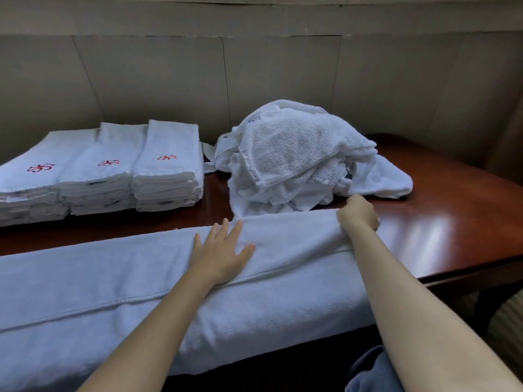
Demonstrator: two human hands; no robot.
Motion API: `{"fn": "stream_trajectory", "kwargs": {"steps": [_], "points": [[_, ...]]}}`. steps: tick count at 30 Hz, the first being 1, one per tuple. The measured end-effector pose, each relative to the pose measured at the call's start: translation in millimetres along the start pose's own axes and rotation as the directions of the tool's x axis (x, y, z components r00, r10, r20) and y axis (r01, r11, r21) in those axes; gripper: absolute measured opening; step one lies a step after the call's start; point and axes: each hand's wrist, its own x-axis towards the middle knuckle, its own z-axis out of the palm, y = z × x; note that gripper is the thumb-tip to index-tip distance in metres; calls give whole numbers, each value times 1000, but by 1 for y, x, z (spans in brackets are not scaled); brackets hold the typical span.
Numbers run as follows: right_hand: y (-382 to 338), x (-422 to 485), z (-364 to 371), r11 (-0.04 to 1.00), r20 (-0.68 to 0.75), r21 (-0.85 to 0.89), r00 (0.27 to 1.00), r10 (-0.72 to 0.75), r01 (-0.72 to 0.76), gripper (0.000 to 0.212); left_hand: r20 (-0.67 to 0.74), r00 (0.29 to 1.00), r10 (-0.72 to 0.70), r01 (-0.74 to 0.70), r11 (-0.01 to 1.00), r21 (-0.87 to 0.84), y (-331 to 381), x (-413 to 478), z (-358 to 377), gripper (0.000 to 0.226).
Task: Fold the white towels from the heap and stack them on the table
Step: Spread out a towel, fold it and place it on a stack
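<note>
A long white towel (119, 281) lay across the table (441, 222). The left hand (222, 250) pressed it flat. The right hand (358, 212) gripped its far edge.

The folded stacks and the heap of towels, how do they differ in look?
The folded stacks lie flat in neat rows at the table's left and show red emblems; the heap is crumpled, taller, right of them, and shows none. Both are white towels on the brown table.

Panelled wall (283, 80), blue cloth (368, 369)
</note>
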Motion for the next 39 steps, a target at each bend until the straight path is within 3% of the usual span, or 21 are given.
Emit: {"fn": "stream_trajectory", "kwargs": {"steps": [2,4,7,9,11,13,15,19,21,23,25,27,29,35,39], "points": [[-1,0,-3,992,1,-125,1000,-2,2,33,19,1000,0,0,1000,13,-1,2,0,73],[0,2,-11,990,50,-138,999,12,-5,30,8,1000,1,-1,1000,18,-1,2,2,75],[8,10,-27,997,304,-76,953,4,20,23,-2,1000,-3,4,1000,25,-1,2,3,75],[15,16,-38,997,392,-38,919,-48,68,20,-7,1000,-4,4,1000,22,-1,2,3,76],[24,17,-41,990,338,-46,935,-110,133,23,-8,1000,-3,3,1000,17,-1,2,3,75],[30,13,-35,981,231,-106,964,-135,163,39,-4,1000,-3,4,1000,16,-1,2,2,75],[35,6,-25,949,171,-222,967,-188,224,36,1,1000,-3,3,1000,17,-1,1,1,74],[32,-10,-14,732,14,-629,946,-325,260,32,21,1000,-6,5,999,35,1,0,-1,74],[20,-20,-9,645,-38,-710,899,-436,282,34,38,999,-25,24,999,39,2,1,-1,75],[2,-35,5,591,30,-664,806,-591,458,34,51,997,-53,51,998,30,6,1,0,76],[-12,-56,30,558,194,-463,693,-695,689,40,33,997,-64,63,998,16,10,0,1,77],[-18,-74,51,604,413,-267,656,-632,751,55,15,999,-46,46,999,3,7,-3,1,76],[-15,-73,61,650,502,-254,672,-544,716,60,23,999,-22,22,1000,16,-9,-8,-2,72],[-15,-57,63,682,487,-288,716,-500,673,57,51,964,-261,257,964,69,-131,-55,-29,66],[-27,-76,61,635,400,-405,752,-523,657,47,-18,958,-285,285,957,56,-184,-101,-36,57]]}}
